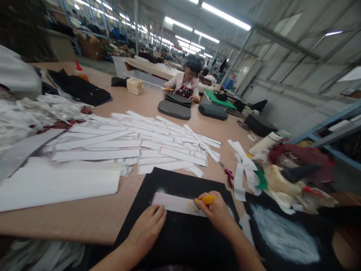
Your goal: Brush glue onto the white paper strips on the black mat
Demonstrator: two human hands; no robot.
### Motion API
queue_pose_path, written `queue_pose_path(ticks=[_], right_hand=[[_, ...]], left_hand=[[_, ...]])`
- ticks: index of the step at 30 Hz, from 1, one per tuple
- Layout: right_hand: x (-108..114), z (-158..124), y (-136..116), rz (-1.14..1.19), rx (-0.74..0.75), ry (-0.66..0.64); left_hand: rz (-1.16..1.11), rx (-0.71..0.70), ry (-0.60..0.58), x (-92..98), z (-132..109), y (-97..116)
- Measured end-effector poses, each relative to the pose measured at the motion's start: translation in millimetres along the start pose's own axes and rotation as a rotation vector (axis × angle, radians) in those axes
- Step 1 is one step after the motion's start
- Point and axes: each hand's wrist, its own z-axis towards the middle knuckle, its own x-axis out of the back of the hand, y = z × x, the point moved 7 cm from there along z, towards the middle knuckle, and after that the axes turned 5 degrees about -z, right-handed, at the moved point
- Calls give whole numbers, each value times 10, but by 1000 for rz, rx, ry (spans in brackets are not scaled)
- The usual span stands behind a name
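- Black panel point(180, 241): nearest thing, flat on the worktop point(93, 222), its near edge lost in the dark. Landmark for the rest.
- White strip point(173, 202): lies across the black panel, toward its far edge. Pale smudges on the panel around it.
- Left grip point(148, 226): on the left part of the black panel, hand open and flattish, holding nothing; fingertips at the strip's near edge, by its left end, seemingly steadying it.
- Right grip point(216, 211): above the right part of the black panel, closed round the yellow handle of a brush point(208, 200). Bristles meet the strip toward its right end. Too blurred to tell how wet.
- Step in hand looks like brushing the strip. Best done, I judge, with bristles slanted, strokes running lengthwise away from the left fingertips, an even thin coat out to the edges. Light pressure, or the strip may skid or crease; fingertips kept off the brushed face.
- Dark piece with a broad white smear point(284, 233): right of the black panel.
- White sheets point(62, 182): left of the black panel.
- Red-handled scissors point(229, 176): just beyond its far right corner.
- Heap of white strips point(121, 143): beyond its far edge.
- Grey pads point(175, 109): farther beyond, before a seated co-worker point(184, 88).
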Motion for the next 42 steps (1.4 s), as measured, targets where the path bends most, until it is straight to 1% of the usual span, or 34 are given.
queue_pose_path(ticks=[2,3,4,5,7,9,11,13,15,17,18,20,22,24,27,29,33,37,39,42], right_hand=[[146,-276,497,-112,-147,54],[216,-401,688,-184,-198,85],[277,-508,830,-227,-235,117],[318,-591,918,-236,-255,140],[334,-679,962,-171,-249,146],[316,-689,918,-136,-235,125],[338,-661,866,-252,-246,136],[407,-617,792,-380,-249,213],[436,-545,645,-367,-179,309],[403,-448,426,-242,-45,411],[362,-392,302,-170,27,452],[241,-269,46,-40,149,495],[86,-134,-217,70,251,457],[-55,-11,-467,141,327,388],[-176,135,-770,191,384,363],[-235,223,-941,211,405,369],[-395,410,-1281,262,436,303],[-545,597,-1619,323,459,235],[-624,700,-1784,331,469,211],[-770,850,-2055,329,509,167]], left_hand=[[13,-13,33,-11,-15,-6],[25,-25,64,-5,-24,-5],[37,-39,101,6,-33,-3],[47,-53,138,20,-42,-1],[55,-77,208,54,-56,-2],[46,-104,271,96,-59,-5],[14,-122,327,152,-54,-15],[-60,-106,360,218,-46,-54],[-153,-36,363,278,-40,-148],[-196,83,343,321,-46,-317],[-182,160,326,338,-60,-435],[-84,362,276,380,-128,-741],[39,570,237,457,-251,-1061],[135,730,229,556,-389,-1310],[166,865,235,630,-540,-1521],[137,891,224,612,-594,-1581],[69,833,220,554,-658,-1591],[8,777,223,542,-728,-1589],[-20,765,242,554,-751,-1588],[-66,776,304,574,-766,-1592]])
